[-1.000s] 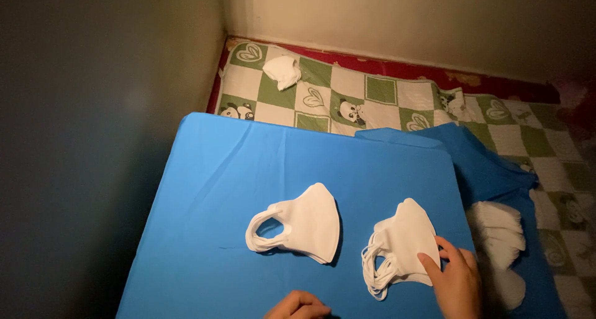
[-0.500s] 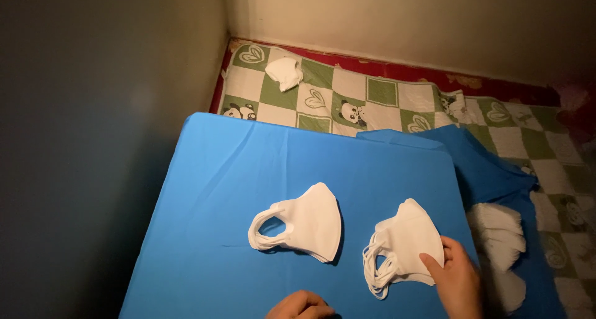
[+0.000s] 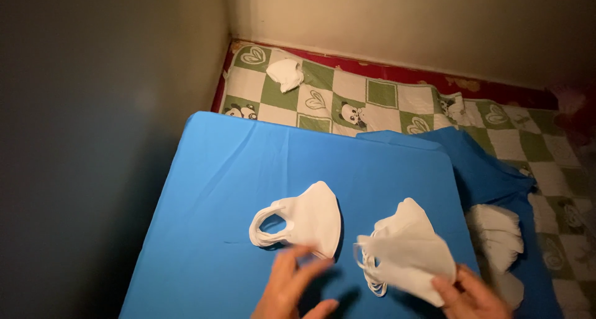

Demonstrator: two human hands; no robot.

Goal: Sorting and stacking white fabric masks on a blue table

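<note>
Two stacks of white folded face masks lie on a blue cloth-covered table point(image 3: 248, 170). The left stack point(image 3: 304, 223) rests flat with its ear loops to the left. My right hand point(image 3: 472, 297), at the bottom edge, grips one white mask point(image 3: 406, 263) and lifts it above the right stack point(image 3: 403, 223). My left hand point(image 3: 292, 288) is blurred, fingers spread, holding nothing, just below the left stack.
A pile of white masks point(image 3: 496, 235) lies on blue cloth to the right of the table. A green and white checked mat point(image 3: 372, 98) covers the floor behind, with a loose white mask point(image 3: 285, 73) on it. Walls close in at the left and back.
My right hand has picked a mask off the right stack and raised it. My left hand has come up into view with fingers apart.
</note>
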